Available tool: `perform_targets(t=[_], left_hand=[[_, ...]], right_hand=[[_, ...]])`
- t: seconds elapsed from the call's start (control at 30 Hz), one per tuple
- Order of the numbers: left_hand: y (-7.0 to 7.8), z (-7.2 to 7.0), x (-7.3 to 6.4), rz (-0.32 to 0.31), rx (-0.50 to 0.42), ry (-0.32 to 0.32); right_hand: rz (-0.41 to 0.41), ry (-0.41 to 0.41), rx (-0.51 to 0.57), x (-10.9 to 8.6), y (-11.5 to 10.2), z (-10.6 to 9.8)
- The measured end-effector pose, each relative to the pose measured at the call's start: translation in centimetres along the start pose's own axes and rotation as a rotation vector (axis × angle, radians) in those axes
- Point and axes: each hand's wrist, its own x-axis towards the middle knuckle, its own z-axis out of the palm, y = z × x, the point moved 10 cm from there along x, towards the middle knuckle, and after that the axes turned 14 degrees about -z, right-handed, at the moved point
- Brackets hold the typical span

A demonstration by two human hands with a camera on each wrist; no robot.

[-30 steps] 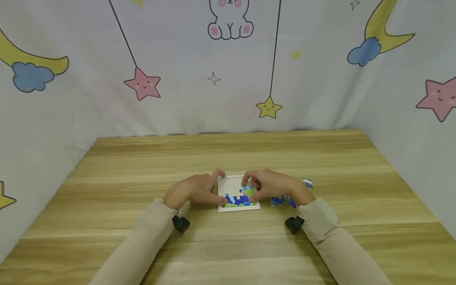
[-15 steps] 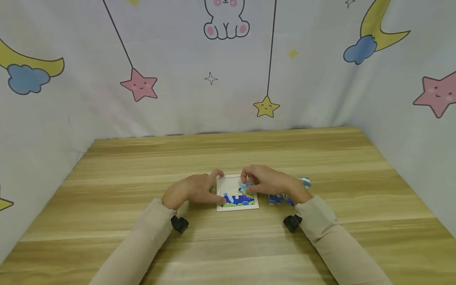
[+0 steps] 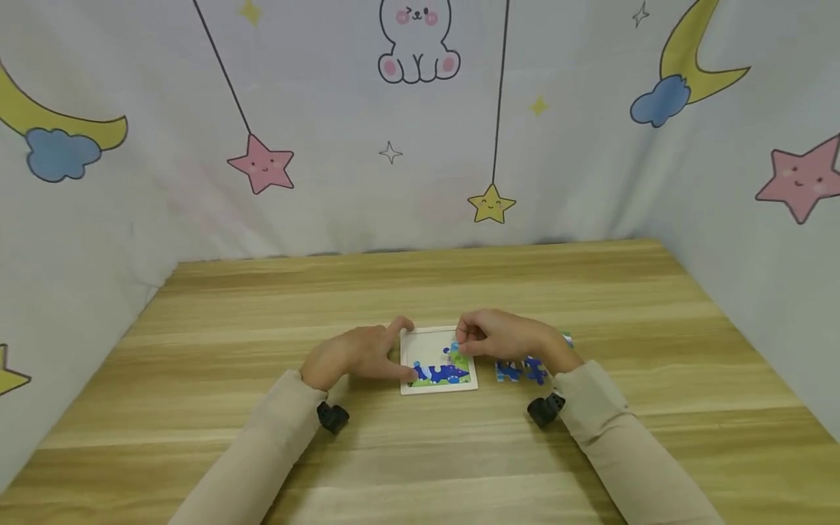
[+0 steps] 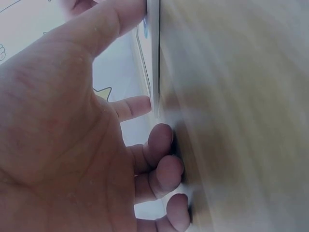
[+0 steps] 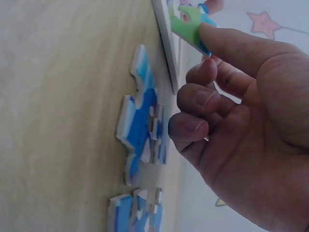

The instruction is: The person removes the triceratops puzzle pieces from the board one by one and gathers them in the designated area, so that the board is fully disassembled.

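Note:
In the head view, a square white puzzle tray lies mid-table, with blue dinosaur puzzle pieces fitted along its near side. My left hand rests at the tray's left side, thumb on the near-left part and index finger at the far-left corner. Its other fingertips touch the table in the left wrist view. Thumb and index finger of my right hand pinch a green-and-blue puzzle piece. In the right wrist view this piece is tilted above the tray's right part. Whether it touches the tray is unclear.
Right of the tray, beneath my right wrist, lie several loose blue puzzle pieces. One more loose piece is mostly hidden behind the wrist. A printed curtain hangs along the table's far edge.
My right hand has lifted the green-and-blue piece slightly and shifted it a little right, its fingers drawing closer together. My left hand stays at the tray. The head view has tilted slightly.

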Motion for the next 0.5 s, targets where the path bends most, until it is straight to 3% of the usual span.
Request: perform_targets(t=[0.27,0.5], left_hand=[[0.3,-0.1,-0.1,0.008,-0.006,0.008],[0.2,-0.1,-0.3,-0.002,-0.015,-0.003]], right_hand=[[-0.019,-0.018,-0.026,-1.2,-1.0,-1.7],[-0.027,0.043,0.001,-4.8,-0.2,-4.9]])
